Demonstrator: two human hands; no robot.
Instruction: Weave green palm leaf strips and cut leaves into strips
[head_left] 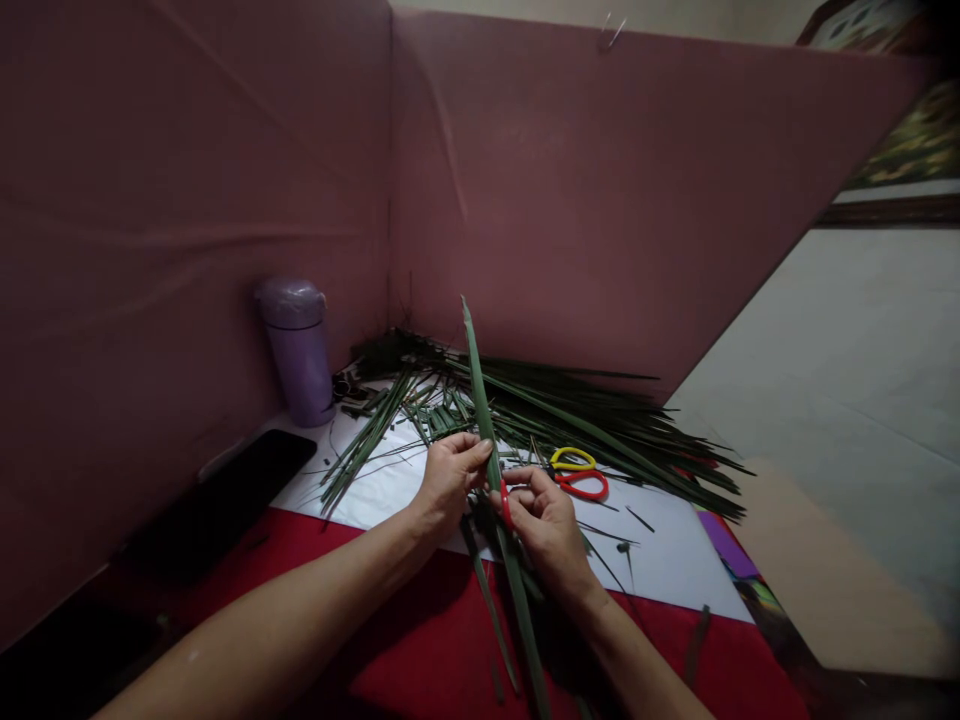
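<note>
A long green palm-like leaf blade (480, 385) stands tilted upward in front of me, its lower part running down toward my lap. My left hand (454, 475) pinches it about midway, thumb on the near face. Just below and to the right, my right hand (544, 520) is closed around a small red-handled tool (506, 506) against the same leaf. The tool's working end is hidden by fingers and leaf. Behind my right hand lie scissors (581, 474) with one yellow and one red handle loop.
Long leaves (600, 420) are heaped along the back, with cut strips (367, 440) left of them. White paper (675, 540) covers part of the red cloth (300, 590). A purple tumbler (300, 360) and a dark phone-like slab (255, 480) are at left. Pink panels (600, 200) enclose the back.
</note>
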